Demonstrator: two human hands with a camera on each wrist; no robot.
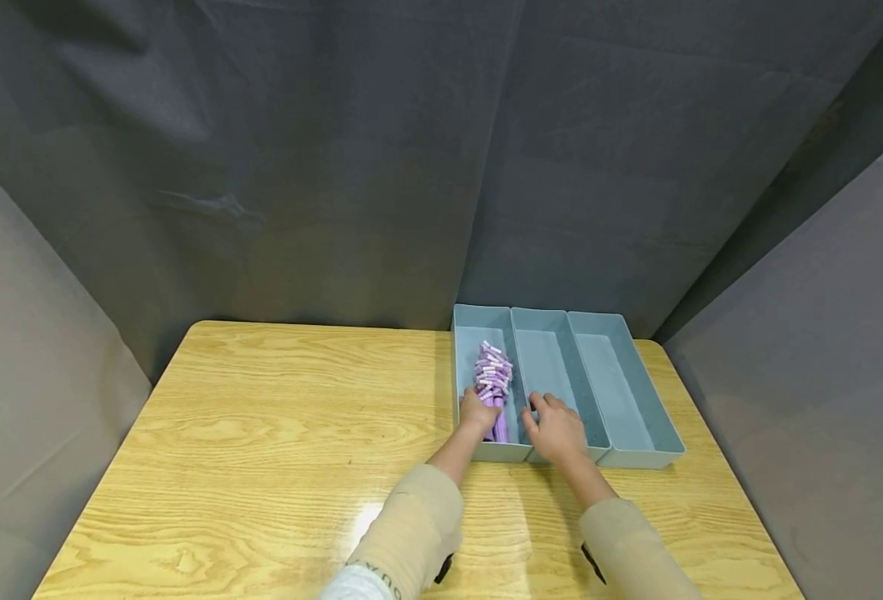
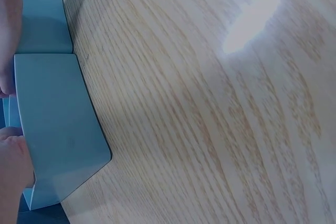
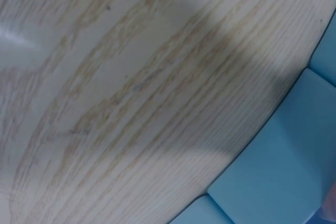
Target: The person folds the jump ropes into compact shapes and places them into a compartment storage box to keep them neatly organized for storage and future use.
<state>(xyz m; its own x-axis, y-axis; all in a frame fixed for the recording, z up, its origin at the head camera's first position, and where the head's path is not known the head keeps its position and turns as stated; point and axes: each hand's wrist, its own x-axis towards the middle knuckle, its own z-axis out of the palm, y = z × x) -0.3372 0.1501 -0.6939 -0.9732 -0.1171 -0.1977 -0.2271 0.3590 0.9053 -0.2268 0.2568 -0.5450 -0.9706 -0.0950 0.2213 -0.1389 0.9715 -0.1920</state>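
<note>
L hand (image 1: 479,412) reaches into left tray (image 1: 465,367), right-centre of frame, grasping purple tubes (image 1: 492,379) at near end. R hand (image 1: 557,429) fingers relaxed, resting on middle tray (image 1: 554,350) near edge. Right tray (image 1: 621,383) adjoins. Table (image 1: 261,417) open at left.

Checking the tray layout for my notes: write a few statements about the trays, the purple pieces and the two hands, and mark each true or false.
1. Three blue trays stand side by side on the wooden table. True.
2. The purple pieces lie in the rightmost tray. False: they fill the leftmost tray; the other two show no pieces.
3. The left hand is in the leftmost tray, at the near end of the purple pieces. True.
4. The right hand rests flat on the table, far from the trays. False: it is over the near end of the middle tray.
5. The trays stand at the table's left edge. False: they stand at its far right.
</note>
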